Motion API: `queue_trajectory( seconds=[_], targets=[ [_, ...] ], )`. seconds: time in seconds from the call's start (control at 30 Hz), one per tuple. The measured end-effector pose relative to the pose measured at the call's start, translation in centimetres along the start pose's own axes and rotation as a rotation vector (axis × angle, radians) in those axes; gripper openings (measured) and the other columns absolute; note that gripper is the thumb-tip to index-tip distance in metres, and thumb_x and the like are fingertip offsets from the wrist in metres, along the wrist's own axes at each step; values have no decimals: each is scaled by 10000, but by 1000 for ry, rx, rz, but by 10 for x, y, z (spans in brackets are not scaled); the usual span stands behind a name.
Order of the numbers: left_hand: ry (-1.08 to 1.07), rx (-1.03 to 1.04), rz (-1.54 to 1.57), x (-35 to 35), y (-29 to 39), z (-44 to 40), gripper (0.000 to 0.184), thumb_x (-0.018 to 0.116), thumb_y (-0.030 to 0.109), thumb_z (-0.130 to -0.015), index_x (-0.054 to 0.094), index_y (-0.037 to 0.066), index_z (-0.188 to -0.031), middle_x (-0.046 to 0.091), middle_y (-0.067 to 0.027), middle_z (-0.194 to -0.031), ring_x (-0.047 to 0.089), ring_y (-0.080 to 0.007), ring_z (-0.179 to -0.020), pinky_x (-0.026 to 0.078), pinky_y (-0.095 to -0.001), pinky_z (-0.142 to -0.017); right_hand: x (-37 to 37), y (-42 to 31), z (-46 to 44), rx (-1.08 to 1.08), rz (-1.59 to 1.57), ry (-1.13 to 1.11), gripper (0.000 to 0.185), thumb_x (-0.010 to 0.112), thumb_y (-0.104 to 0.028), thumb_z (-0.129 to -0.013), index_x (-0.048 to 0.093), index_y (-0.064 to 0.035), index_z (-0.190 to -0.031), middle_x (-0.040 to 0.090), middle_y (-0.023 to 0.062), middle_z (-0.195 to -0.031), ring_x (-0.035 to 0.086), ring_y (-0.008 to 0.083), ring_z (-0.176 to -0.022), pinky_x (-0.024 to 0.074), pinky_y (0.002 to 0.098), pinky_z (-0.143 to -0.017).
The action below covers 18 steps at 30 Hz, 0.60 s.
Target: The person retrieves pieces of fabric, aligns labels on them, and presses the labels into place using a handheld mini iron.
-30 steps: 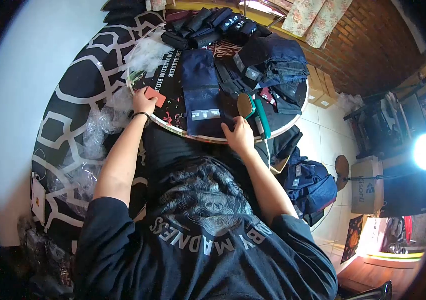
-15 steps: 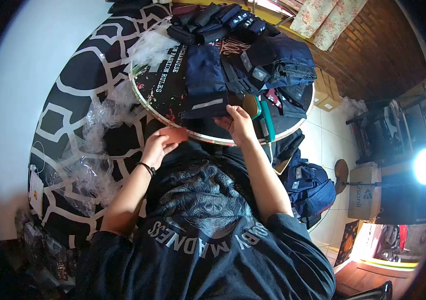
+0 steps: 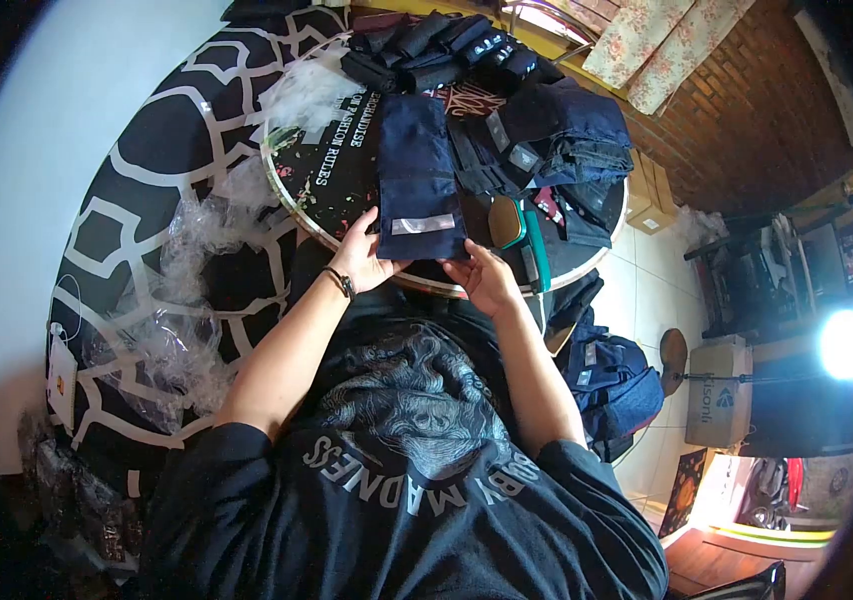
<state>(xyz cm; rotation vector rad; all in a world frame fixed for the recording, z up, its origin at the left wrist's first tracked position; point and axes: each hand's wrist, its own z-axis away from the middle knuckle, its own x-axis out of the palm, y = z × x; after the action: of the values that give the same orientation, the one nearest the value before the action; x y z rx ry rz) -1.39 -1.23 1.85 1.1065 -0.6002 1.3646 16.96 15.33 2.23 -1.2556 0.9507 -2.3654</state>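
Observation:
A folded navy garment [image 3: 419, 180] lies lengthwise on the round table, with a pale shiny strip [image 3: 423, 225] across its near end. My left hand [image 3: 362, 252] holds its near left corner, thumb at the side edge and fingers partly under it. At the near right corner my right hand [image 3: 484, 278] pinches the cloth between thumb and fingers. Just right of that hand lies a teal handheld device [image 3: 535, 252] with a cord, beside a tan oval-ended pad [image 3: 506, 222].
Folded dark garments [image 3: 572, 130] are stacked at the table's right, with rolled ones [image 3: 427, 50] at the back. Clear plastic bags [image 3: 312, 85] lie at the left. A navy heap [image 3: 612, 375] sits beyond the table's right edge, near a cardboard box [image 3: 719, 395].
My left hand has moved up and right onto the garment; the reddish-brown piece it held is out of sight. My right hand has shifted slightly down and right, with the garment's near end lower.

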Motion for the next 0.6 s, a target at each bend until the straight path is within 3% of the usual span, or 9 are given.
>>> queue_trajectory(
  seconds=[0.07,0.13,0.23,0.33,0.53,0.6],
  targets=[
    [29,-28,-9,0,6,-3,559,481,454,-1024,513,-8,-1337,619,-177,-1294,592,-318,-1206,457,-440,-1081,-4,4,-4,1,17,34,269,535,-206,-1031,604,36,-1129,704,199,-1009,710,285,-932,609,371,-855],
    [55,-1,-56,0,9,-7,534,500,425,-1020,530,-21,-1313,629,-182,-1274,598,-320,-1198,456,-444,-1081,-7,6,-6,7,14,11,220,559,-192,-1025,560,9,-1114,658,153,-1032,697,290,-916,623,396,-826],
    [100,37,-118,-3,12,-13,423,550,314,-1013,577,-47,-1232,662,-184,-1198,624,-325,-1152,475,-457,-1062,-4,10,-5,-23,-18,31,201,550,-189,-1031,553,0,-1099,657,149,-1051,701,293,-930,622,397,-822],
    [83,0,19,-15,14,-24,366,566,282,-1008,593,-29,-1198,673,-162,-1169,635,-321,-1124,492,-467,-1041,3,9,-1,-14,-43,1,178,549,-185,-1033,550,-11,-1070,654,147,-1061,704,301,-953,621,399,-816],
    [105,-22,-38,-1,12,-16,316,559,250,-1007,600,-1,-1195,647,-170,-1218,621,-322,-1145,492,-489,-1031,-2,17,0,-71,-17,-25,134,555,-172,-1030,575,-40,-1036,668,133,-1052,711,299,-960,614,387,-819],
    [62,5,-42,-6,13,-21,355,550,246,-1014,572,-23,-1243,628,-189,-1271,595,-330,-1203,432,-506,-1099,-5,19,-1,-82,7,-6,119,558,-163,-1028,567,-45,-1023,665,130,-1049,714,298,-943,615,390,-814]
  ],
)
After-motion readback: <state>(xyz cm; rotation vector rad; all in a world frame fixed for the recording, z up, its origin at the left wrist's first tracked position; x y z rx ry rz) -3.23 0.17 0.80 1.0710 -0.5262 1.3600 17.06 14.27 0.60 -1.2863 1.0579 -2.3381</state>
